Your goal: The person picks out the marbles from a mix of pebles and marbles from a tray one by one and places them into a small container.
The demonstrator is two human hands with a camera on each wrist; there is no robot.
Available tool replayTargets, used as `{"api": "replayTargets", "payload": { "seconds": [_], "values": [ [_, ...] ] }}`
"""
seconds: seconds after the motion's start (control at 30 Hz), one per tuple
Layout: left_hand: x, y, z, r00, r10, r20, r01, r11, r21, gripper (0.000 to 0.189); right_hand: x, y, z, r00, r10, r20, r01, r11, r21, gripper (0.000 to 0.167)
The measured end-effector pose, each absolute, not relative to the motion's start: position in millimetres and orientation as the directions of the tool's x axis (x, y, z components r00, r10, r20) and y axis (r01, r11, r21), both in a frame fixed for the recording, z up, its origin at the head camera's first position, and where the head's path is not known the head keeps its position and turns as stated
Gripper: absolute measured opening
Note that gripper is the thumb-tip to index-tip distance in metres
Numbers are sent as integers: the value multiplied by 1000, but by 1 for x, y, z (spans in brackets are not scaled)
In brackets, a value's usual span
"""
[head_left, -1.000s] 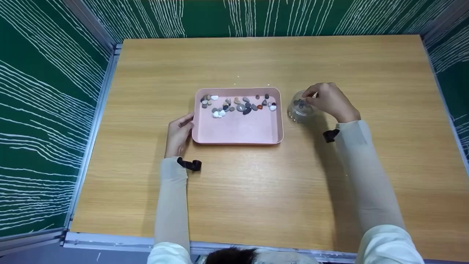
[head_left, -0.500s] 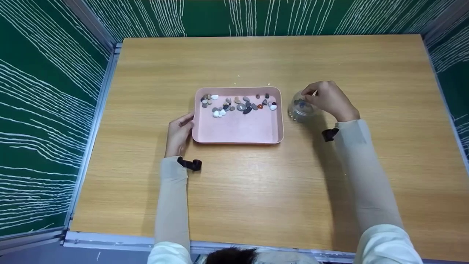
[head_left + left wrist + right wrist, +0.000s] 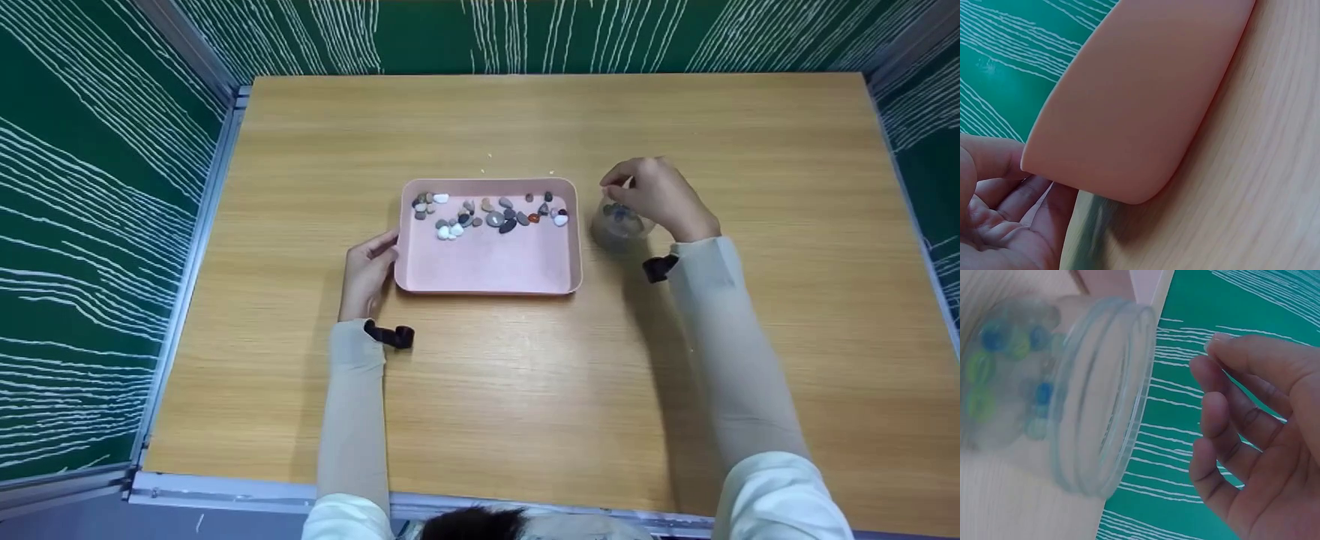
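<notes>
In the head view a pink tray (image 3: 487, 262) holds pebbles (image 3: 495, 219) in white, grey, black and brown, gathered mostly in its far half. My left hand (image 3: 366, 276) rests against the tray's left wall. The left wrist view has those fingers (image 3: 1039, 214) along the outside, by the rim. To the right of the tray stands a clear jar (image 3: 619, 232) containing blue and yellow-green glass marbles (image 3: 994, 336). Over the jar's mouth is my right hand (image 3: 664, 196). Its fingers are loosely bent with thumb and forefinger tips close together, and nothing shows between them.
The wooden table (image 3: 480, 390) meets green panels (image 3: 420, 37) with white wavy lines at the back and sides. A few tiny pale specks (image 3: 490, 155) lie behind the tray. Black straps (image 3: 394, 336) sit on both wrists.
My right hand has moved a little left and away from me over the jar. The left hand and the tray have stayed in place.
</notes>
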State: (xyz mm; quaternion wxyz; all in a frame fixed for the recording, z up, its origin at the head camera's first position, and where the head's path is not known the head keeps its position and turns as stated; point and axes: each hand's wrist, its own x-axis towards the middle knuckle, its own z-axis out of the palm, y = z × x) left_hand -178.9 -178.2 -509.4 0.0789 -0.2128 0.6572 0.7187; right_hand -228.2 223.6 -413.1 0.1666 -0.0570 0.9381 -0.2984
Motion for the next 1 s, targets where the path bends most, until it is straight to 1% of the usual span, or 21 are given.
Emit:
{"api": "replayTargets", "payload": {
  "seconds": [0.23, 0.47, 0.8, 0.87, 1.0],
  "values": [
    [-179, -178, -509, -900, -161, -406, -390, -122, 913, 41, -234, 205, -408, -936, -221, -274, -17, 804, -594, 25],
    [-179, -179, -508, -900, -159, -406, -389, -127, 912, 41, -242, 179, -406, -940, -252, -232, -61, 790, -609, 25],
    [-179, -178, -506, -895, -166, -414, -396, -129, 909, 41, -256, 125, -409, -934, -292, -206, -100, 768, -632, 26],
    [-179, -178, -506, -903, -159, -398, -381, -127, 916, 40, -258, 113, -411, -932, -310, -188, -128, 766, -629, 26],
    [-179, -178, -506, -911, -152, -384, -367, -132, 921, 39, -261, 92, -417, -921, -376, -103, -234, 744, -626, 25]
  ]
}}
